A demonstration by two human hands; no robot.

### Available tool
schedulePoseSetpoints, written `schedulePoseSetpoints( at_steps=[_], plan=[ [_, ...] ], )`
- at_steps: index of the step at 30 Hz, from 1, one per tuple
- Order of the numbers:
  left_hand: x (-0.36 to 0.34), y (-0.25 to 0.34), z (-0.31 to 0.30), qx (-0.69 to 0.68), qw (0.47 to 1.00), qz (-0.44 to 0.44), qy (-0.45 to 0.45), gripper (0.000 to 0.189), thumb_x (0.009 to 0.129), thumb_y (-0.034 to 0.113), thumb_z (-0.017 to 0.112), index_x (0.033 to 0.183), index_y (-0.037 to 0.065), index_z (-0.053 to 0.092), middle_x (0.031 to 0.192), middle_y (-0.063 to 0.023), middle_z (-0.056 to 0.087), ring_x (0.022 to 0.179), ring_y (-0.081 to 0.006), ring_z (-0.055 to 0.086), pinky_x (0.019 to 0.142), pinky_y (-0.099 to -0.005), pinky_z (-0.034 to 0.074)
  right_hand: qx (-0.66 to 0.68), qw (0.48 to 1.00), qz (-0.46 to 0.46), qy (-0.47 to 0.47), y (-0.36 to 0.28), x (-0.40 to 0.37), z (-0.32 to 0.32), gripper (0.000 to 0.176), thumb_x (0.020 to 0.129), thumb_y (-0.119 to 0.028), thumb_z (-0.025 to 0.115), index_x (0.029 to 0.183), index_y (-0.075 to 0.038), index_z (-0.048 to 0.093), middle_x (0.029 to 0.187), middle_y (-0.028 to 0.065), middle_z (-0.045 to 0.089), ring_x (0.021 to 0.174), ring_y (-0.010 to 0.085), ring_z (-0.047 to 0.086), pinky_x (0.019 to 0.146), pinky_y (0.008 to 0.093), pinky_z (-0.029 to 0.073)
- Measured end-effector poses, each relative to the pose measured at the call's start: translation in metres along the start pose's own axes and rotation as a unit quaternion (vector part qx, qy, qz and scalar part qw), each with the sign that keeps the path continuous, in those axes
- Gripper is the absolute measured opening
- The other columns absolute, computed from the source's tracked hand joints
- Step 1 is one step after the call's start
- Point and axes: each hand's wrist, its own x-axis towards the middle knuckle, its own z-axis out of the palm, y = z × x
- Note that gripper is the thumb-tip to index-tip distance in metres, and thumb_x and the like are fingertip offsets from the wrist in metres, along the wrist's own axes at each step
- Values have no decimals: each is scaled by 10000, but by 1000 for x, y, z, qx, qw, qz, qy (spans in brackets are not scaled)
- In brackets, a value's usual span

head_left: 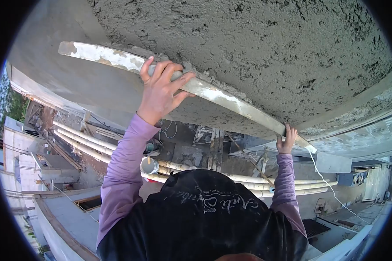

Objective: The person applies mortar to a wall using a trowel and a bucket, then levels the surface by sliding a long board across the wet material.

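Note:
A long, mortar-smeared screed bar (222,96) slants across the rendered wall (265,48), its left end higher in the view than its right. My left hand (159,89) grips it left of the middle, fingers over the upper edge and thumb below. Near the right end, my right hand (286,140) is closed round the same bar. Wet mortar (217,82) is heaped along the bar's upper edge. Above the bar the render is rough and pitted; the surface (69,82) under its left part looks smoother.
Several bamboo poles (244,179) run across behind my body, with a white bucket (149,165) beside them. A white cord (324,178) hangs near the bar's right end. Unfinished walls (65,222) and rubble lie far below on the left. Patterned panels (370,137) stand at right.

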Motion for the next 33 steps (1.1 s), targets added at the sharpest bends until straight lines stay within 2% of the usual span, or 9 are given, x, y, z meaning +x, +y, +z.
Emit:
schedulePoseSetpoints(
  at_steps=[6,12,14,19,23,27,29,31,33],
  plan=[
    [5,26,-49,39,981,5,-190,485,642,335,813,1087,162,731,1014,-24,578,1099,-196,521,1134,-495,188,144,974,57,-165,-34,-95,100,704,679,-1,686,1346,-17,461,1199,241,513,1148,460,476,1023,488,376],
    [-10,34,-22,54,965,27,-256,471,608,229,825,1058,122,739,1001,-38,582,1101,-205,507,1065,-459,258,203,943,72,-255,-59,-161,158,738,677,-14,676,1378,-9,445,1361,268,474,1285,456,446,1103,463,357],
    [-5,36,-34,46,971,31,-234,456,612,213,818,1051,117,741,1008,-47,585,1101,-214,510,1052,-452,265,195,942,84,-259,-60,-162,156,749,672,-19,673,1385,-10,445,1393,269,460,1312,452,430,1124,457,339],
    [5,40,-54,43,982,59,-174,448,620,204,813,1052,109,741,1026,-47,590,1110,-217,510,1041,-448,269,214,946,105,-222,-77,-122,128,667,659,7,640,1307,1,486,1149,232,548,1106,424,542,977,424,438],
    [10,37,-60,56,979,71,-185,455,616,201,814,1059,119,745,1023,-35,596,1115,-203,514,1061,-445,254,226,956,65,-178,-80,-115,130,657,671,-24,705,1292,-1,493,1150,227,549,1075,430,533,916,445,450],
    [-4,65,-31,104,980,110,-126,255,669,179,758,919,130,762,930,-21,605,1077,-184,518,1063,-433,251,101,943,103,-299,-85,-98,112,630,718,-15,670,1324,-37,501,1240,207,543,1175,416,515,1001,453,409],
    [-11,80,-2,137,972,141,-127,152,687,173,719,828,136,760,880,-15,605,1040,-180,520,1058,-425,249,175,961,24,-214,-108,-35,68,613,726,4,669,1319,-40,522,1257,185,551,1170,388,538,989,441,431],
    [-16,98,24,178,959,164,-148,108,682,171,690,772,150,747,853,-4,604,1021,-185,513,1052,-408,244,233,966,-22,-107,-168,57,-10,604,732,100,613,1317,-28,537,1201,169,606,1118,287,607,957,363,477],
    [-18,111,51,208,944,197,-162,95,676,172,667,739,170,739,851,5,602,1019,-192,499,1050,-398,233,289,946,-140,37,-206,125,-65,527,816,47,634,1326,52,502,1215,193,611,1097,250,618,931,352,484]
  ],
)
